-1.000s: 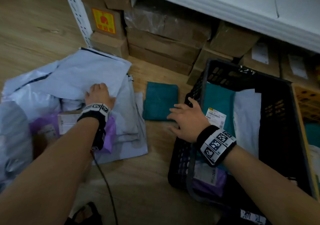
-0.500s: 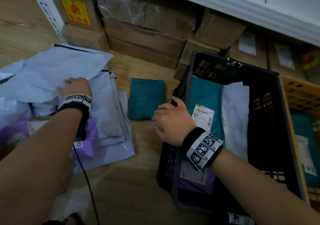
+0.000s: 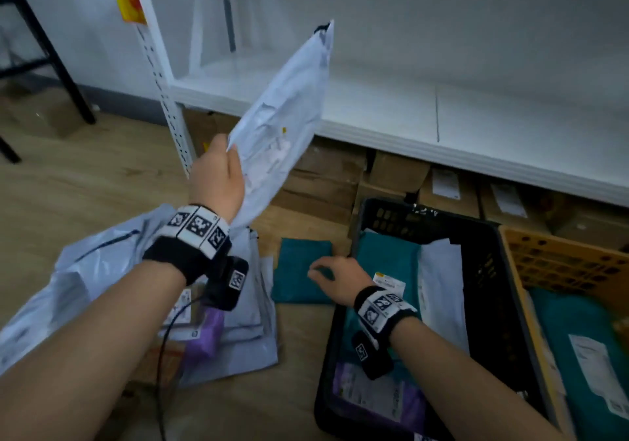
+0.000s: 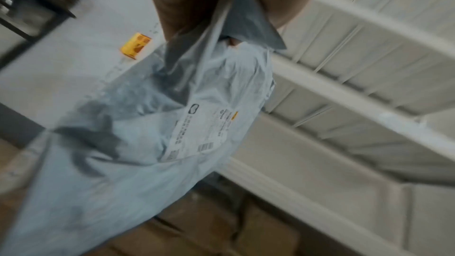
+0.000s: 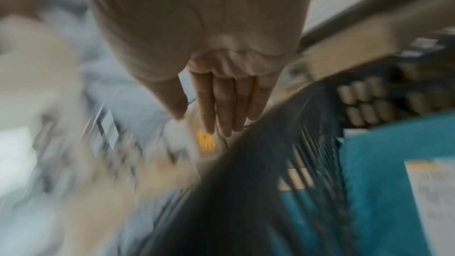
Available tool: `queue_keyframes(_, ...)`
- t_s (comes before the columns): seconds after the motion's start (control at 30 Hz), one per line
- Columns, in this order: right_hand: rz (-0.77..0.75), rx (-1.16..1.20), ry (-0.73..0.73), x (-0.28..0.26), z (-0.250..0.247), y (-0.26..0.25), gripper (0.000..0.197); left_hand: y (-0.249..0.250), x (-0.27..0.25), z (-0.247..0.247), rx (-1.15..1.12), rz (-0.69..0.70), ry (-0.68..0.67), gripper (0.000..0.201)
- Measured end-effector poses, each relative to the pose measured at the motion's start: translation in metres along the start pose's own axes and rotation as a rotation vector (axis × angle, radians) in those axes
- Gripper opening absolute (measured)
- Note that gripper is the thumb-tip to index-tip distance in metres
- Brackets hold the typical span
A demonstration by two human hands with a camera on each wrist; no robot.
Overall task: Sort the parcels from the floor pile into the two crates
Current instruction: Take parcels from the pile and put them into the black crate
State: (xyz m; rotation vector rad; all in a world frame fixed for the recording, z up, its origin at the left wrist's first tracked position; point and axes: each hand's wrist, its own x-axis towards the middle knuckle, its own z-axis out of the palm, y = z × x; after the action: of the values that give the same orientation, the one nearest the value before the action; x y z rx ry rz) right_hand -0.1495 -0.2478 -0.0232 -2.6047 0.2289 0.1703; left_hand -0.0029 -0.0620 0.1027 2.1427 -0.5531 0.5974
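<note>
Left hand [image 3: 218, 175] pinches the pale grey poly mailer [image 3: 286, 124] by its corner, aloft above the floor pile [image 3: 102, 270]: light, floppy, slick. Right hand [image 3: 335, 279] hovers relaxed, empty, beside the black crate [image 3: 490, 270].

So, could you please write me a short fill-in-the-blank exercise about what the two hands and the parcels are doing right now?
1. The left hand grips a grey parcel and holds it up in the ____.
2. The right hand holds ____, hovering above a teal parcel on the floor.
3. Beside that parcel stands the ____ crate, with an orange crate on its far side.
4. The grey parcel's white ____ shows in the left wrist view.

Missing words: air; nothing; black; label
</note>
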Motion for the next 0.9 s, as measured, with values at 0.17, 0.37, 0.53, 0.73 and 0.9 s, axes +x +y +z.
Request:
queue_keyframes(0.17,0.218,1.054,0.195,-0.039,-0.064,0.005,0.075,0.05,-0.036,-0.025,-0.573,-0.173,-0.034,0.032)
queue_keyframes(0.37,0.033,1.543,0.2,-0.086,-0.109,0.019,0.055,0.064,-0.084,-0.017,-1.041,-0.588,-0.271,0.021)
queue_keyframes(0.53,-0.006,1.443,0.465,-0.115,-0.116,0.027,0.031,0.062,-0.098,-0.022,-1.11,-0.732,-0.416,0.029)
queue_keyframes(0.73,0.006,1.344,0.516,-0.136,-0.119,0.034,0.032,0.066,-0.104,-0.017,-0.776,-0.485,-0.437,0.029)
queue_keyframes(0.9,0.014,1.335,0.513,-0.142,-0.119,0.039,0.033,0.068,-0.104,-0.009,-0.692,-0.452,-0.457,0.025)
